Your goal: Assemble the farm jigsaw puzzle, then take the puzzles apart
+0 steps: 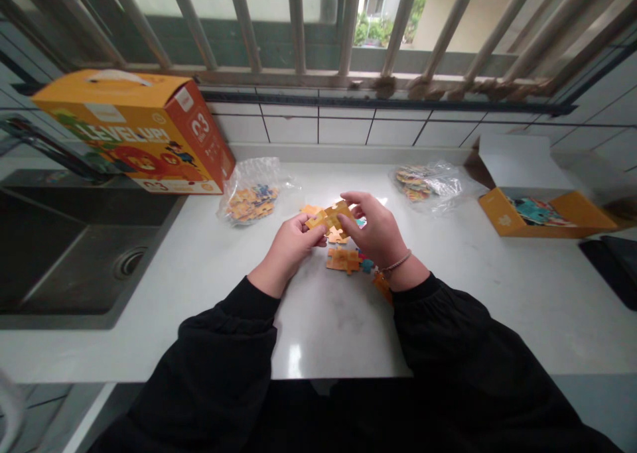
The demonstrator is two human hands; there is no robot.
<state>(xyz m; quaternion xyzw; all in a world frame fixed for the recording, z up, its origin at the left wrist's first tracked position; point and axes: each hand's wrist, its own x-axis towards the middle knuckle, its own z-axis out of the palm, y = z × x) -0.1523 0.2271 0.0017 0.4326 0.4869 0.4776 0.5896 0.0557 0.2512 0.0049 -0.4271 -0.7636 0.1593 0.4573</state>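
Note:
Yellow jigsaw puzzle pieces [330,217] are held up over the counter between my two hands; whether they are joined I cannot tell. My left hand [297,242] pinches the left end between thumb and fingers. On the right end, my right hand [372,225] grips with thumb and forefinger. Just below lie orange puzzle pieces [343,260] on the white counter [338,327]. A teal piece [367,266] sits beside them, and another orange piece [382,286] shows partly under my right wrist. More pieces behind the hands are partly hidden.
An orange puzzle box [144,134] stands at the back left, beside a dark sink [89,254]. Clear bags of puzzle pieces lie left [251,201] and right [423,182]. An open orange box [542,217] with pieces stands at right, near a black flat object [610,267].

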